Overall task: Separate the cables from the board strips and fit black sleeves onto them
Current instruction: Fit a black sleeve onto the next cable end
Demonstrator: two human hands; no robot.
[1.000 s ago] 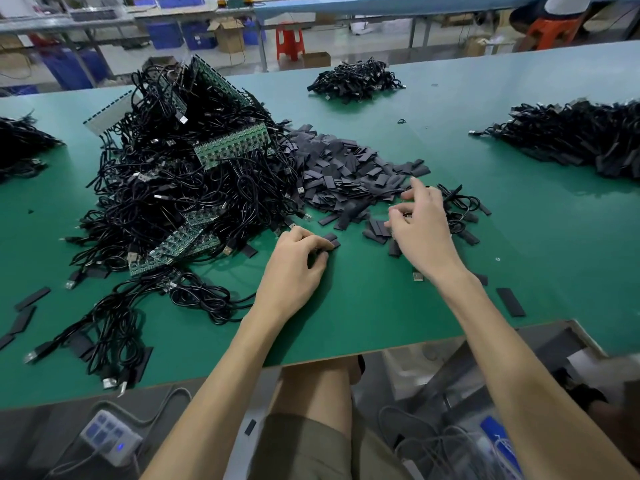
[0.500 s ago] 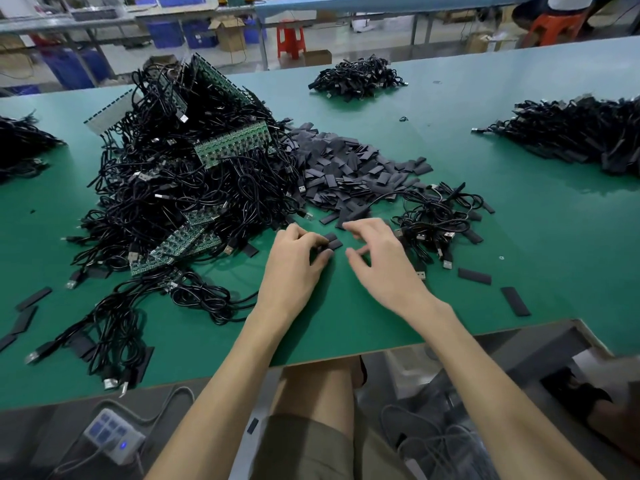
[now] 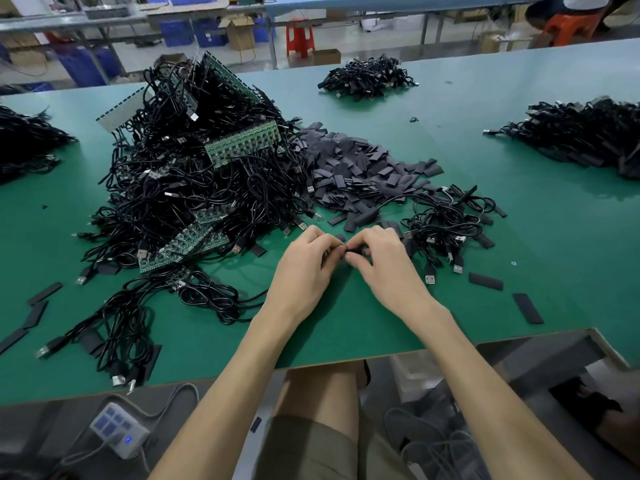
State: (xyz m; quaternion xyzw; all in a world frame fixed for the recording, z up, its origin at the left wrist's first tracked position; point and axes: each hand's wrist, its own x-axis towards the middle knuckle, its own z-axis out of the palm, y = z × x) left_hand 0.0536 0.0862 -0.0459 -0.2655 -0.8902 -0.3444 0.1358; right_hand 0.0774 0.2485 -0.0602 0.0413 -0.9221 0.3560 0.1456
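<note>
A big heap of black USB cables tangled with green board strips lies left of centre on the green table. Beside it spreads a pile of flat black sleeves. My left hand and my right hand meet fingertip to fingertip in front of the piles, both pinching one small black sleeve between them. What else the fingers hold is hidden. A small bundle of loose cables lies just right of my right hand.
More cable heaps sit at the far back, the right edge and the left edge. Stray sleeves lie near the table's front edge. A power strip sits on the floor below.
My right hand came back from the sleeve pile to meet my left hand, and both now pinch a sleeve together. The loose cable bundle is uncovered at the right.
</note>
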